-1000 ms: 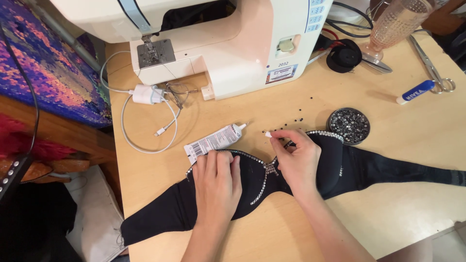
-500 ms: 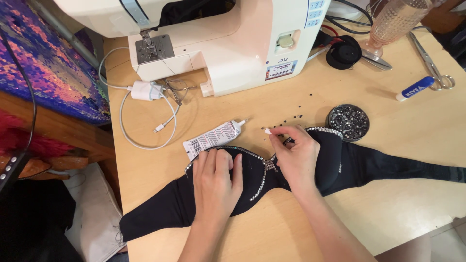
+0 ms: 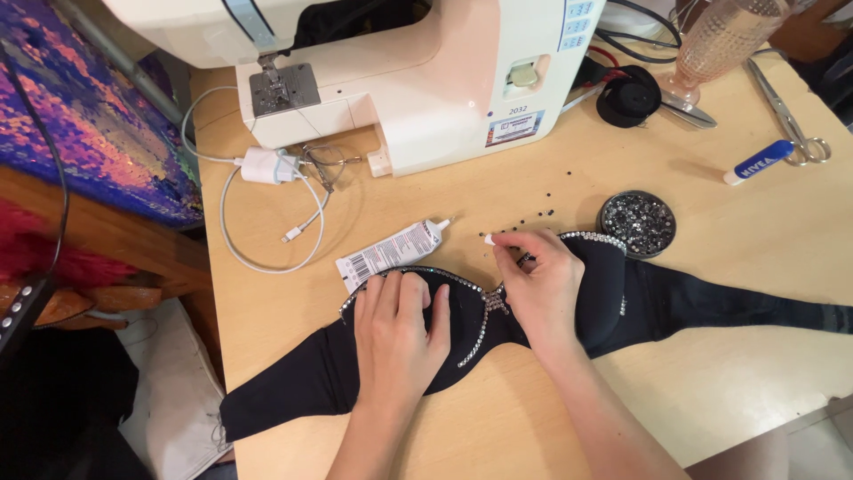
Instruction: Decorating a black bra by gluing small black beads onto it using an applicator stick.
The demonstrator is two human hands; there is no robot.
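Note:
A black bra (image 3: 622, 298) edged with small rhinestones lies across the wooden table (image 3: 498, 187). My left hand (image 3: 397, 333) lies flat on its left cup, fingers together, pressing the fabric down. My right hand (image 3: 542, 284) rests over the centre and right cup, pinching a thin white-tipped stick (image 3: 494, 240) whose tip points up and left, above the cloth. A white glue tube (image 3: 389, 253) lies just beyond the left cup. Loose dark stones (image 3: 536, 218) are scattered near the stick's tip.
A round dish of rhinestones (image 3: 637, 222) sits right of my right hand. Behind stand a white sewing machine (image 3: 426, 80), a charger with cable (image 3: 267, 169), a black round object (image 3: 628, 94), a glass (image 3: 715, 49), scissors (image 3: 791, 107) and a blue-and-white stick tube (image 3: 757, 162).
Both hands stay in nearly the same places on the bra. The right hand's stick tip has shifted slightly.

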